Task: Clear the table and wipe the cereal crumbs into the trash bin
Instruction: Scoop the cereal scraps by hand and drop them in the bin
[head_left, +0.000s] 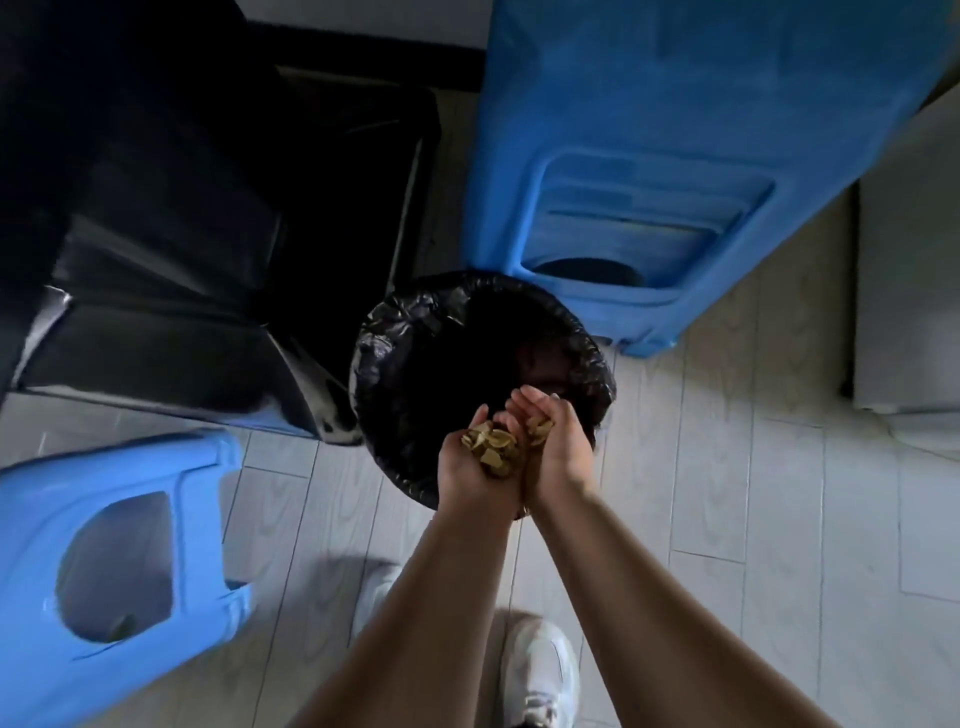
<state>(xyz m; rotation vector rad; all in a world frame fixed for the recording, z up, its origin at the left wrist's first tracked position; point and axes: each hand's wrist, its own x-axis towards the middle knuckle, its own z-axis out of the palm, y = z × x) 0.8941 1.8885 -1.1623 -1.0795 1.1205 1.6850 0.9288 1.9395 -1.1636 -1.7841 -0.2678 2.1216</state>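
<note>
Trash bin (375, 332) on pale plank floor (727, 467)

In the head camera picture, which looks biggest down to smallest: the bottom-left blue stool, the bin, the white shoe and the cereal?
1. The blue stool and the bin look about alike; the stool is nearer and cut off at the edge, so I won't rank them.
2. The white shoe.
3. The cereal.

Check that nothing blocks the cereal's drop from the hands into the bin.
Nothing visible does. The left hand and right hand cup the cereal above the open bin, just inside its near rim.
</note>
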